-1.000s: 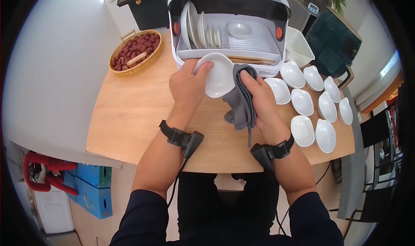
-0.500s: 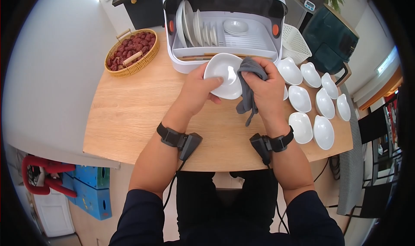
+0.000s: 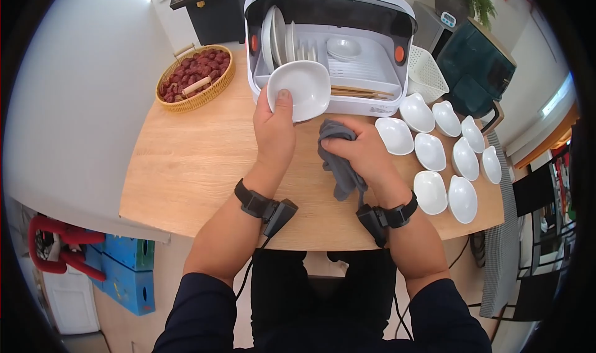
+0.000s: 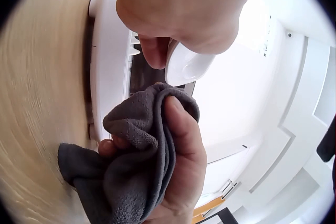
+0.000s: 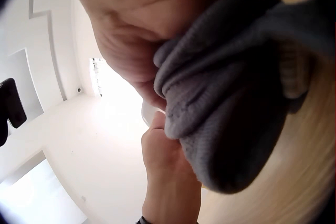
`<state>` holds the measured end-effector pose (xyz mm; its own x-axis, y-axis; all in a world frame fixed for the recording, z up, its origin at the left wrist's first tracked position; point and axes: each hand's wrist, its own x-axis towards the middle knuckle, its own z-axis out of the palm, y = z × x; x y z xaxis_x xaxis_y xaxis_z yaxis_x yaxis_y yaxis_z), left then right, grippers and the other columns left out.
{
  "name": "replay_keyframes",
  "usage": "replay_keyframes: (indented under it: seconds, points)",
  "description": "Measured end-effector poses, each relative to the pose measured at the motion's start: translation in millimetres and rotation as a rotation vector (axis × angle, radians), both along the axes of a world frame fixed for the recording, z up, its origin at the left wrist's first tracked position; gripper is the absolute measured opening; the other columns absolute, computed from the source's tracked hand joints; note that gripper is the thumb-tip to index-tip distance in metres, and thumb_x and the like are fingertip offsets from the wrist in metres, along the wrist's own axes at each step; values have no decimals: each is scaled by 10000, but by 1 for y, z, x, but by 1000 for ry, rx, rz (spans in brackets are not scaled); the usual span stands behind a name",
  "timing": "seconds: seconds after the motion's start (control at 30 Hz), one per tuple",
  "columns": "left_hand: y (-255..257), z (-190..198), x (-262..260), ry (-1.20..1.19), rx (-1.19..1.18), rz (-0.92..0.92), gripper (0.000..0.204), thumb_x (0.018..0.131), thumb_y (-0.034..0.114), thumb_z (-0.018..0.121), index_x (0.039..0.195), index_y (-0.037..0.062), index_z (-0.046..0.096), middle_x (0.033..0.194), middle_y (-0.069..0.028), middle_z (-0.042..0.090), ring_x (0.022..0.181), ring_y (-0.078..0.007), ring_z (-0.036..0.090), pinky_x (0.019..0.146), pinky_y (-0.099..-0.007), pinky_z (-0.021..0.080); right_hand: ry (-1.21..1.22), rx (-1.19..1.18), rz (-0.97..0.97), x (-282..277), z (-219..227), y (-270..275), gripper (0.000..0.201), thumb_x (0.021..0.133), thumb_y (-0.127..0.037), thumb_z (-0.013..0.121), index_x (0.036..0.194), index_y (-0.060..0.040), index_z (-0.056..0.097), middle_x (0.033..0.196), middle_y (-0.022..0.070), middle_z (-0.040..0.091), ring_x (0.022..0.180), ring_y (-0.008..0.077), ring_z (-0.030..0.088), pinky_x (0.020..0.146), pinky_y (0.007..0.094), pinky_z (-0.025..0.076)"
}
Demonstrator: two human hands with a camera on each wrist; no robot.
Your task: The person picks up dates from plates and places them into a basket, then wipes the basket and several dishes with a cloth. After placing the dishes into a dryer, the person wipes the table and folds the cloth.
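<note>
A white squarish bowl (image 3: 300, 91) is pinched in my left hand (image 3: 275, 126), thumb on its inner face, held up before the dish cabinet's front edge. Its hollow faces the head camera. My right hand (image 3: 362, 152) grips a bunched grey cloth (image 3: 338, 160), apart from the bowl and lower to its right. In the left wrist view the bowl (image 4: 188, 65) shows beyond the cloth (image 4: 137, 155), which the fingers of my right hand (image 4: 184, 155) wrap. The cloth (image 5: 220, 92) hides most of the bowl in the right wrist view.
An open white dish cabinet (image 3: 366, 108) holds upright plates (image 3: 273, 39), a small stacked dish (image 3: 343, 47) and chopsticks (image 3: 360, 93). Several white bowls (image 3: 429, 152) stand on the table's right side. A basket of red fruit (image 3: 197, 80), a white perforated basket (image 3: 427, 73) and a dark green appliance (image 3: 475, 67) stand around.
The bowl has moved up and left with my left hand, away from the cloth. My right hand has lowered with the cloth and no longer meets the bowl.
</note>
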<state>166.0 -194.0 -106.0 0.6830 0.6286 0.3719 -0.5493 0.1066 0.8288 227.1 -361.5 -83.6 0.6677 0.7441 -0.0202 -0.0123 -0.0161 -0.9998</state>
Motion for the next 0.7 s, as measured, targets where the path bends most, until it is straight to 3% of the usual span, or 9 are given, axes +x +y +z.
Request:
replay_keyframes:
  seconds: [0.13, 0.23, 0.3, 0.43, 0.5, 0.63, 0.7]
  points:
    - [1, -10, 5, 1, -168, -102, 367, 1107, 278, 508, 1387, 40, 514, 1208, -81, 656, 1059, -173, 668, 832, -338, 578, 58, -37, -55, -2, 4, 3, 312, 972, -285, 715, 1113, -6, 708, 809, 60, 695, 647, 147, 664, 587, 293, 556]
    - [-3, -13, 7, 58, -88, -146, 366, 1106, 277, 511, 1393, 50, 515, 1224, -76, 653, 1091, -169, 659, 857, -327, 569, 114, -15, -90, -2, 7, 4, 314, 994, -308, 684, 1062, -3, 715, 808, 67, 697, 621, 143, 645, 563, 295, 545]
    - [-10, -12, 6, 35, -47, -157, 393, 1097, 317, 534, 1359, 24, 553, 1183, -61, 654, 1028, -106, 632, 824, -258, 538, 164, 9, -118, -2, 7, 5, 303, 1000, -297, 672, 1038, 0, 717, 812, 74, 700, 613, 143, 639, 553, 296, 540]
    - [-14, -12, 7, 32, 180, -67, 443, 1096, 324, 532, 1406, 7, 512, 1228, -74, 646, 1096, -124, 620, 866, -285, 541, 171, 34, -212, 1, 8, 6, 284, 978, -256, 654, 984, 22, 710, 782, 97, 697, 584, 158, 636, 510, 305, 528]
    - [-12, -7, 4, -104, -14, -283, 521, 1081, 333, 557, 1466, -2, 452, 1271, -106, 638, 1159, -165, 617, 897, -328, 548, 160, 45, -263, 6, 18, 4, 278, 962, -243, 655, 980, 30, 708, 769, 104, 695, 566, 168, 634, 493, 310, 525]
    - [-2, -10, 4, 3, -75, -210, 559, 1076, 377, 533, 1494, 23, 427, 1294, -135, 646, 1144, -210, 646, 920, -351, 542, 30, 11, -376, 47, 52, 1, 294, 919, -245, 682, 963, 46, 696, 746, 121, 689, 525, 204, 629, 457, 338, 515]
    - [-1, -9, 3, 57, -153, -261, 526, 1058, 318, 559, 1479, 22, 450, 1259, -163, 666, 1080, -218, 680, 892, -356, 550, -22, -22, -399, 79, 70, 8, 290, 911, -241, 686, 953, 46, 691, 741, 126, 686, 518, 219, 631, 453, 345, 515]
